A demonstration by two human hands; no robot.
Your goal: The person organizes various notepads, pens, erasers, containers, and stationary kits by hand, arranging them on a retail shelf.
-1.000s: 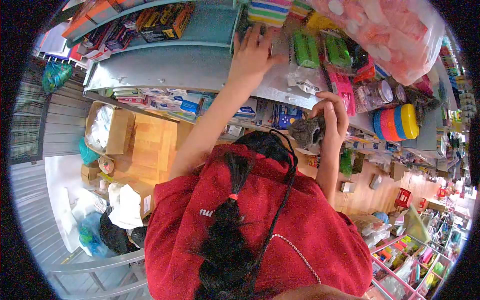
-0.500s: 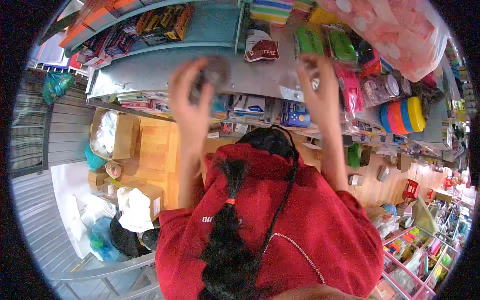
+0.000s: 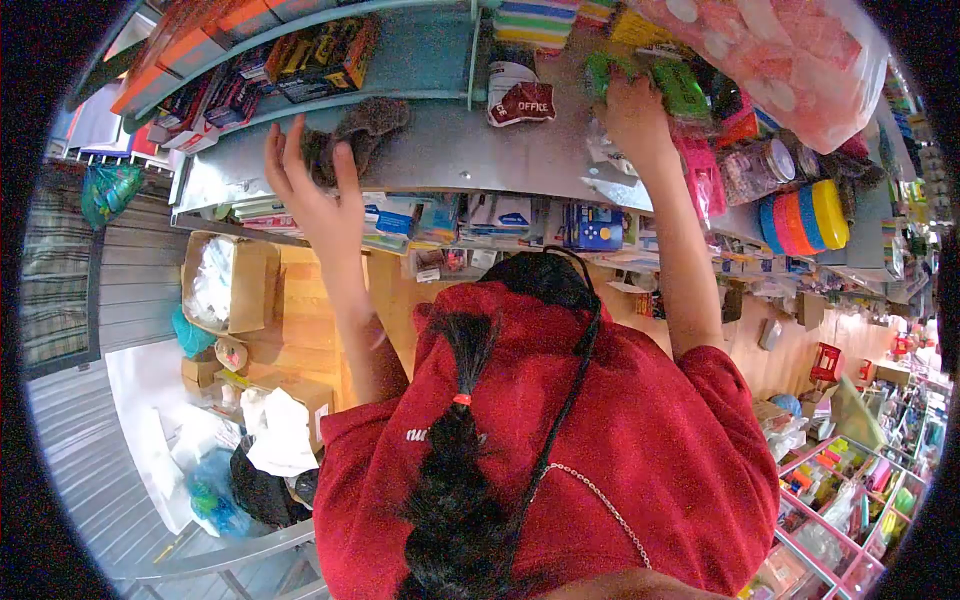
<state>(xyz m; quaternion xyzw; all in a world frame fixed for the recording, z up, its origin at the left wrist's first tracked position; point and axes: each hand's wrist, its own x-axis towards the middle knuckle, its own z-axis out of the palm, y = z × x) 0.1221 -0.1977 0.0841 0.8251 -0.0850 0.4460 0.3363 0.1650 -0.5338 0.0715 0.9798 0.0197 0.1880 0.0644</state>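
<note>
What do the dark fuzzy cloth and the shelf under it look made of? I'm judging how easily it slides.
The cloth looks like shaggy grey-brown fabric or fibre, matte and tufted. The shelf looks like painted sheet metal, smooth with a dull sheen. The left hand touches the cloth.

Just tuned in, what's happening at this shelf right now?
A person in a red top reaches up to a grey metal shelf. The left hand is open, fingers touching a dark fuzzy scrubber lying on the shelf. The right hand is up among the green packets; whether it grips one I cannot tell.
</note>
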